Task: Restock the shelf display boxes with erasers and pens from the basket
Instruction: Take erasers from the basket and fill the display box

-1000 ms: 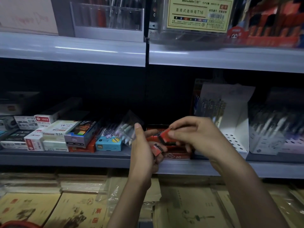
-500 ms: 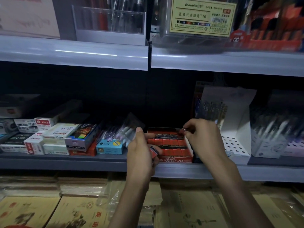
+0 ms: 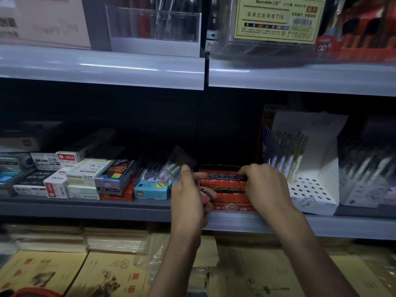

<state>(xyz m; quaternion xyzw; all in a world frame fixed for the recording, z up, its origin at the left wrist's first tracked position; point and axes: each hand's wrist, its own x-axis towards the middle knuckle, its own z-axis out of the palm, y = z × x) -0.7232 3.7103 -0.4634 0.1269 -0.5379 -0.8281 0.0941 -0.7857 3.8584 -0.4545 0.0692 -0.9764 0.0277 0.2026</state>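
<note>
Likely light, stiff and slick-sleeved, the eraser (image 3: 205, 195) suits a side pinch; the left hand (image 3: 189, 203) grips it just in front of the display box (image 3: 233, 208), while the right hand (image 3: 265, 187) curls over that box, grip unclear.

The left grip (image 3: 188, 200) held a red-and-black eraser (image 3: 205, 195) in curled fingers, just in front of the red display box (image 3: 233, 208) on the middle shelf (image 3: 96, 207). The right grip (image 3: 265, 185) reached over the box. Its fingertips (image 3: 243, 173) bent down onto the back row of erasers (image 3: 222, 176) — whether they pinched one was unclear. A white pen box (image 3: 315, 198) stood just to the right.
</note>
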